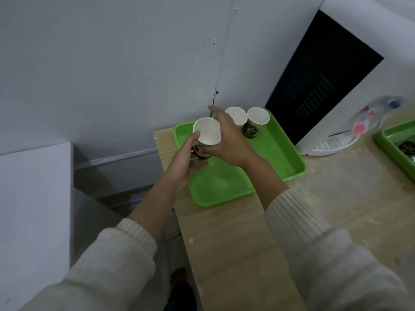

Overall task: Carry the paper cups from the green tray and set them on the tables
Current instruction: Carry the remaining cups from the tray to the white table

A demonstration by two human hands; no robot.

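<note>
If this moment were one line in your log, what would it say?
right hand: grips white paper cup with dark print | left hand: touches it, fingers straight | green plastic tray: two more paper cups standing

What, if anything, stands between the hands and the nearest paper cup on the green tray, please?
Nothing visible does: the right hand grips the nearest paper cup, and the left hand touches its rim. The two other cups stand farther back on the green tray.
</note>
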